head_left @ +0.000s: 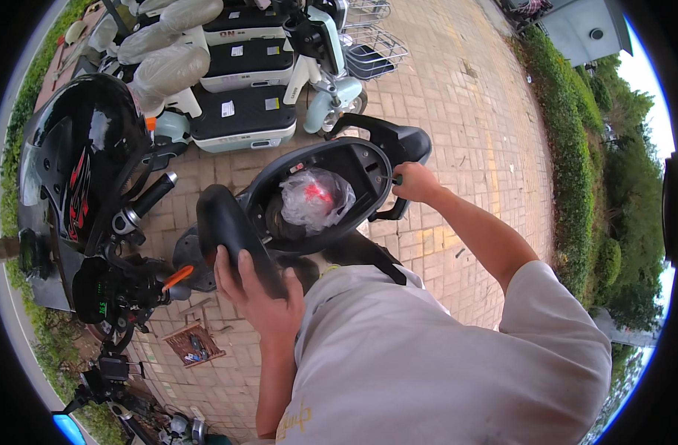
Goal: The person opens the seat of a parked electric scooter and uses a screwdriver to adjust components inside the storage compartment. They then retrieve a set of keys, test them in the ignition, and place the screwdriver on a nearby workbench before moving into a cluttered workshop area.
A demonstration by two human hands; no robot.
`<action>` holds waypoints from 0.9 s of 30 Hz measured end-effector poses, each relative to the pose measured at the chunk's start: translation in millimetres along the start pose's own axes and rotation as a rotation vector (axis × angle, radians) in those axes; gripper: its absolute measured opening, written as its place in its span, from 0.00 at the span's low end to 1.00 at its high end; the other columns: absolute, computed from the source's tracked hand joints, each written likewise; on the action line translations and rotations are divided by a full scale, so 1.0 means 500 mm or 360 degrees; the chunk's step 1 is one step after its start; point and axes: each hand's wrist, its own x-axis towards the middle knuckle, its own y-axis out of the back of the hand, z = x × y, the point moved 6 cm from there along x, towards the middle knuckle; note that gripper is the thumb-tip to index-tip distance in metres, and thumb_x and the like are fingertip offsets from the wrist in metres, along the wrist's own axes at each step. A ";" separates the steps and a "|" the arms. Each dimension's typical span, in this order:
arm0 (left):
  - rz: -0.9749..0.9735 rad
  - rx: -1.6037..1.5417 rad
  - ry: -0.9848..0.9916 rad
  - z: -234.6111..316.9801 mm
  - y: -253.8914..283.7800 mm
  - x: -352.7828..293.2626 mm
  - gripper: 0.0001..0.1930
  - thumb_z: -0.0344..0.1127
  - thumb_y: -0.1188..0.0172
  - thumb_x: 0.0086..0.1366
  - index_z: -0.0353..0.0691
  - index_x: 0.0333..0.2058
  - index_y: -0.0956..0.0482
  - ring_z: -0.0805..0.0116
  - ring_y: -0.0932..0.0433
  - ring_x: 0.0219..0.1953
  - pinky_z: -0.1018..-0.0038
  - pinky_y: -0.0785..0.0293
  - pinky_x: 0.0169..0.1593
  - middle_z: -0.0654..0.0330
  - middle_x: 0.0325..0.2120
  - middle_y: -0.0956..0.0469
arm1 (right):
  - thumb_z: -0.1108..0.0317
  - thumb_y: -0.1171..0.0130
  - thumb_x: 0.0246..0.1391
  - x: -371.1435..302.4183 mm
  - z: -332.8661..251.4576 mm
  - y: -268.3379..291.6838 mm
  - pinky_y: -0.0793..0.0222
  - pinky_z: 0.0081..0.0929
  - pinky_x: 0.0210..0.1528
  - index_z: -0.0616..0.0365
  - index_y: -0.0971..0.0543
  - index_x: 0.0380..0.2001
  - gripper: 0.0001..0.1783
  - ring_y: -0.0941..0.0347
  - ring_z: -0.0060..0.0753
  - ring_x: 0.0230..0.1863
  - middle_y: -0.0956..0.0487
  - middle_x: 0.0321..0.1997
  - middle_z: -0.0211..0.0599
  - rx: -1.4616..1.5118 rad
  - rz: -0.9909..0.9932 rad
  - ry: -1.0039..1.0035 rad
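A black scooter seat (pixel 231 222) is tipped up on its hinge. My left hand (pixel 254 297) rests against it with the fingers stretched and spread. Behind the seat, the storage box (pixel 365 194) of the scooter lies uncovered, and a crumpled clear plastic bag (pixel 317 200) with something red inside sits in it. At the box's rear edge, my right hand (pixel 415 182) is closed around a small tool with a dark green handle (pixel 397 179). The tool's other end is hidden, so its kind does not show. A black grab rail (pixel 409 142) curves around the tail beside this hand.
A black helmet (pixel 79 159) sits at the left by the handlebar grip (pixel 157 194) and lit display (pixel 101 300). More scooters with black-topped boxes (pixel 244 111) stand close ahead. A brown tray (pixel 194 345) with small items lies on the brick paving (pixel 465 96). A hedge (pixel 561 111) runs along the right.
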 end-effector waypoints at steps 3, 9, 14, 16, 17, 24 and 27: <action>-0.0009 -0.0002 -0.0011 0.007 -0.007 0.000 0.34 0.36 0.41 0.54 0.39 0.60 0.41 0.35 0.45 0.61 0.45 0.47 0.61 0.38 0.62 0.46 | 0.59 0.39 0.37 0.002 0.007 -0.028 0.26 0.41 0.48 0.55 0.18 0.34 0.18 0.23 0.49 0.44 0.20 0.39 0.46 -0.0075 -0.0101 -0.0049; 0.0034 0.0006 -0.0003 0.000 -0.001 -0.004 0.35 0.35 0.41 0.54 0.39 0.61 0.41 0.35 0.44 0.61 0.46 0.47 0.61 0.38 0.62 0.46 | 0.62 0.39 0.35 0.012 0.014 -0.038 0.26 0.40 0.45 0.58 0.18 0.31 0.16 0.24 0.50 0.41 0.20 0.36 0.46 -0.0071 -0.0073 -0.0054; 0.0073 -0.0022 0.0005 -0.009 0.008 -0.003 0.35 0.37 0.41 0.56 0.38 0.61 0.41 0.36 0.44 0.61 0.46 0.47 0.61 0.38 0.62 0.45 | 0.62 0.39 0.35 0.016 -0.010 -0.052 0.25 0.41 0.44 0.56 0.18 0.30 0.15 0.23 0.50 0.40 0.20 0.36 0.46 -0.0290 -0.0106 0.0169; 0.0073 -0.0040 0.0003 -0.015 0.014 -0.005 0.35 0.38 0.41 0.56 0.38 0.62 0.41 0.36 0.43 0.61 0.47 0.46 0.61 0.38 0.62 0.46 | 0.63 0.39 0.36 0.019 -0.039 -0.072 0.25 0.41 0.43 0.56 0.18 0.30 0.14 0.23 0.50 0.40 0.19 0.35 0.45 -0.0527 -0.0194 0.0367; 0.0075 -0.0058 0.0008 -0.019 0.019 -0.006 0.35 0.38 0.41 0.57 0.38 0.62 0.41 0.36 0.43 0.61 0.47 0.46 0.61 0.38 0.62 0.46 | 0.62 0.39 0.36 0.028 -0.038 -0.073 0.24 0.40 0.43 0.56 0.18 0.30 0.14 0.22 0.50 0.40 0.19 0.35 0.46 -0.0501 -0.0219 0.0255; 0.0119 -0.0064 0.0121 -0.069 0.067 -0.020 0.37 0.39 0.39 0.56 0.38 0.63 0.43 0.40 0.43 0.63 0.51 0.43 0.62 0.39 0.63 0.48 | 0.59 0.38 0.37 0.042 -0.003 -0.035 0.24 0.39 0.42 0.59 0.17 0.32 0.19 0.21 0.50 0.38 0.18 0.33 0.49 -0.0012 -0.0273 -0.0196; 0.0129 -0.0094 0.0160 -0.080 0.079 -0.022 0.37 0.38 0.39 0.57 0.38 0.64 0.44 0.40 0.44 0.64 0.52 0.43 0.63 0.40 0.64 0.48 | 0.59 0.38 0.36 0.020 0.000 -0.029 0.25 0.39 0.43 0.59 0.18 0.32 0.18 0.22 0.52 0.39 0.18 0.33 0.49 -0.0058 -0.0192 -0.0103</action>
